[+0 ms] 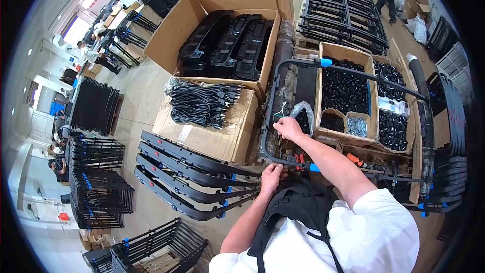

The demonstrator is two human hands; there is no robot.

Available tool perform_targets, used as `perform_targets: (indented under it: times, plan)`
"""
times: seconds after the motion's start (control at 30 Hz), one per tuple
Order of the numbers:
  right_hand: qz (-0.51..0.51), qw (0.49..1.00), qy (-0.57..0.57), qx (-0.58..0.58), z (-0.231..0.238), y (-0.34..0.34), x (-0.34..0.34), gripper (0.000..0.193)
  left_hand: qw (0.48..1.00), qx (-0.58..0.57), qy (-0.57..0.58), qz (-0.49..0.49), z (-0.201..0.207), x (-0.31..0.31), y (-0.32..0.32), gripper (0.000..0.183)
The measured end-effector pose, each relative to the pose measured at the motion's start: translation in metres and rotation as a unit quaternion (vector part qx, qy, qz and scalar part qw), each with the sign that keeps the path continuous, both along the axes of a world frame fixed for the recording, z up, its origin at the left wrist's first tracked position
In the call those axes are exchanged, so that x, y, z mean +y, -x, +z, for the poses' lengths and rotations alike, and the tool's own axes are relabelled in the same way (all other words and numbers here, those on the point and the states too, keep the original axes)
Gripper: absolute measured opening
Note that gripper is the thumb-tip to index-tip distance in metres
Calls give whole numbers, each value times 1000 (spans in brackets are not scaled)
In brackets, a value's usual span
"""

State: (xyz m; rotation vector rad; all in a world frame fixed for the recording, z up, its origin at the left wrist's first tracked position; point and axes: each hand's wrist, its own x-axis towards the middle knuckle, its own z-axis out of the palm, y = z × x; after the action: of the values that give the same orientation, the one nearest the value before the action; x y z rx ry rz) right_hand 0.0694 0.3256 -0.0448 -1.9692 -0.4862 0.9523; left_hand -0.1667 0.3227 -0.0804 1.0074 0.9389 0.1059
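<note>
A black tubular frame [273, 93] with blue pieces on its bars lies across the workbench before me. By its left bar, my right hand [289, 129] pinches thin wires [281, 112], pale and green, which rise above the fingertips. My left hand [271, 178] is closed at the near left corner of the frame; whatever is between its fingers is hidden. Just right of my right hand stands a clear plastic bag [302, 116] of small black parts. Red-handled tools [298, 158] lie near the frame's near bar.
Partitioned boxes [374, 102] of black parts stand inside the frame, with an orange-handled tool [355, 160] nearer me. Bundled black cables [204, 102] top a carton [189, 144] at left. Behind is an open carton [164, 45] of black panels. Curved black frames [187, 187] are stacked at left.
</note>
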Motion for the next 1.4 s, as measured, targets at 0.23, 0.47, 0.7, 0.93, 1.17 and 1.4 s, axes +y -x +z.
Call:
perform_targets:
  times: [0.23,0.47,0.7,0.93,1.17,1.4]
  plan:
    - [157,937,76,-303,-16,-71,-40,19,999,-21,29,1,-4,0,-1,17]
    - [265,866,160,-392,-2,-80,-67,17,998,-14,65,7,-6,1,2,15]
    - [355,765,161,-512,-54,-78,-54,13,990,-72,122,22,-6,4,6,24]
    - [379,774,46,-506,-67,-112,-79,13,979,-111,169,18,1,0,-9,25]
    - [449,670,180,-562,-64,-92,-70,10,979,-134,152,15,-14,0,-7,10]
    - [367,778,43,-507,-36,-67,-68,14,986,-100,134,25,-6,-2,5,9]
